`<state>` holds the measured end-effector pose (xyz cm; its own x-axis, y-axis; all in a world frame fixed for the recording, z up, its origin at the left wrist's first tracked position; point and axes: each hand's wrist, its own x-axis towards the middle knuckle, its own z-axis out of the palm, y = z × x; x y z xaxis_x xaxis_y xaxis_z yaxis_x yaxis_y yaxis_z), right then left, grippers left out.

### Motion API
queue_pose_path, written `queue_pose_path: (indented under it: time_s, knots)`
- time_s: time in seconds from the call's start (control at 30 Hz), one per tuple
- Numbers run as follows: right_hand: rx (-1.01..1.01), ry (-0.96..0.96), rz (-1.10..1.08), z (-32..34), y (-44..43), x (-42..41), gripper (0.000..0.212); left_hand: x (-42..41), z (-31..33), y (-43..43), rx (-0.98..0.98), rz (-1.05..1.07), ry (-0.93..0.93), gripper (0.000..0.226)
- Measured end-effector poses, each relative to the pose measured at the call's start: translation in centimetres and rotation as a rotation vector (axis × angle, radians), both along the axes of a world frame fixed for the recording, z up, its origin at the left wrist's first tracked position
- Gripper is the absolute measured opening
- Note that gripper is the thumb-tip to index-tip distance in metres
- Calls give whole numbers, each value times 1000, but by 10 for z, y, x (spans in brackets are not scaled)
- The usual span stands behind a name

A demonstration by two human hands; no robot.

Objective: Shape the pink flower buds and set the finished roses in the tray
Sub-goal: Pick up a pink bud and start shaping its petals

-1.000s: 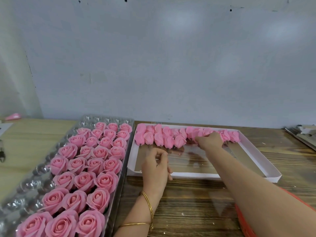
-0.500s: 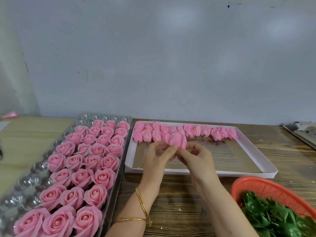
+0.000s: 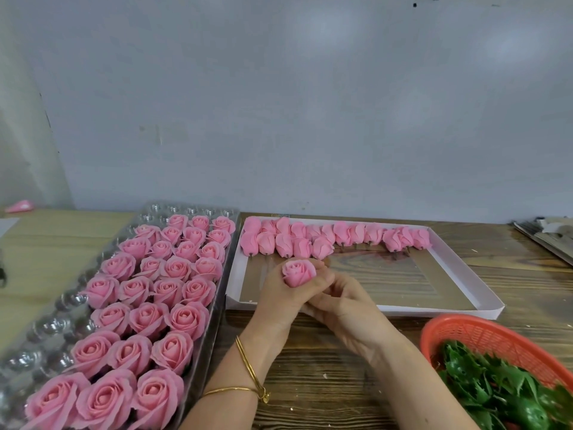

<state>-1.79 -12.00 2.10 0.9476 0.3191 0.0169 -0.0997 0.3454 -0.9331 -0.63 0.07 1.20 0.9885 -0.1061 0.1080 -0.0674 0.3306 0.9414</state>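
Item: pink bud; held over the near left corner of the white box, above the counter; outer petals closed round the heart.

Left grip: fingers curled round the lower half of the pink bud, cupping it from the left; two thin bangles at the wrist.

Right grip: fingers curled in toward the base of the bud from the right, meeting my left grip there; fingertips hidden behind it, so I cannot tell whether they pinch the base or only steady it.

Long axis of the bud: roughly upright, tilted a little toward me; opening up, base down inside my grips.

Tray: clear and cupped; lies to the left of both grips, just beside the white box; finished roses fill its right-hand columns; bare cups show along its left side and far end.

Judgement: shaping not yet done; the setting-down will go leftward, and my left grip is the nearer to the tray.

Unshaped buds: rows along the far wall of the white box.

Basket: red, near right, holding green leaves.
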Motion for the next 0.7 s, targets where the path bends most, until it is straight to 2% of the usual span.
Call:
queue_pose_path:
  time_s: [0.17,0.3,0.37,0.43,0.5,0.57,0.63,0.7]
  knots:
    - [7,2,49,-5,-6,0,38,-1,-4,-3,75,19,-24,18]
    - [17,-6,25,-10,-8,2,42,-2,-6,-5,155,71,-82,18]
    - [15,8,-47,-9,-9,5,43,-2,-6,-5,244,171,-144,17]
    - [-1,24,-149,-6,-10,8,34,-1,-7,-6,366,310,-199,20]
    - [-65,2,-222,-2,-10,9,35,0,-8,-7,488,404,-287,25]
    - [-180,-57,-269,1,-4,9,27,0,-10,-10,558,411,-341,23]
    - [-269,-111,-265,2,3,8,20,-2,-12,-13,567,363,-326,18]
    - [-332,-124,-249,2,8,9,12,-3,-13,-14,562,349,-287,25]
